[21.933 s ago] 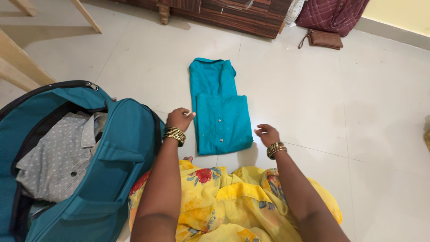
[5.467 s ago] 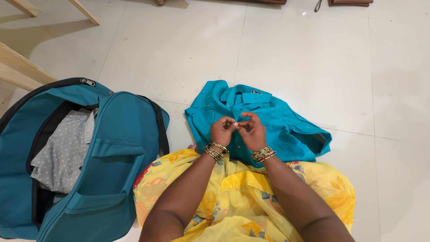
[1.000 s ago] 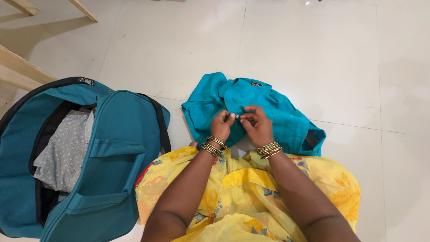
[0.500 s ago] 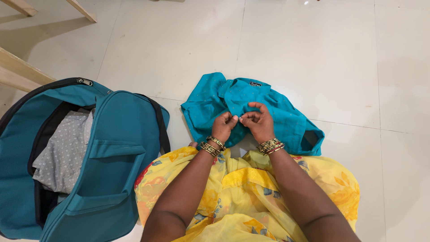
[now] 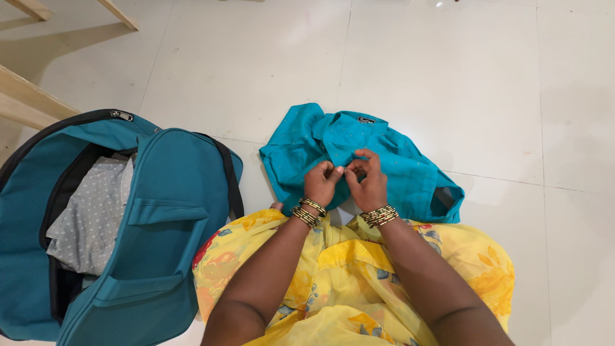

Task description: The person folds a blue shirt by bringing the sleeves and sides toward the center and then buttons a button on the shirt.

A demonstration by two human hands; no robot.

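A teal shirt (image 5: 410, 176) lies spread and rumpled on the white floor in front of my lap, collar at the far side. My left hand (image 5: 321, 182) and my right hand (image 5: 366, 182) meet over its front, fingertips pinched together on a small bit of the fabric at the placket. Both wrists carry gold bangles. My yellow flowered dress (image 5: 359, 269) covers my legs below the shirt.
An open teal suitcase (image 5: 160, 243) lies at the left with a grey dotted garment (image 5: 90, 214) inside. Pale wooden furniture legs (image 5: 32, 99) stand at the top left. White floor tiles (image 5: 461, 70) stretch beyond the shirt.
Compared with long ago, the shirt went from neatly folded to spread open. Over the last second my hands stayed pinched at the shirt front, shifting only slightly.
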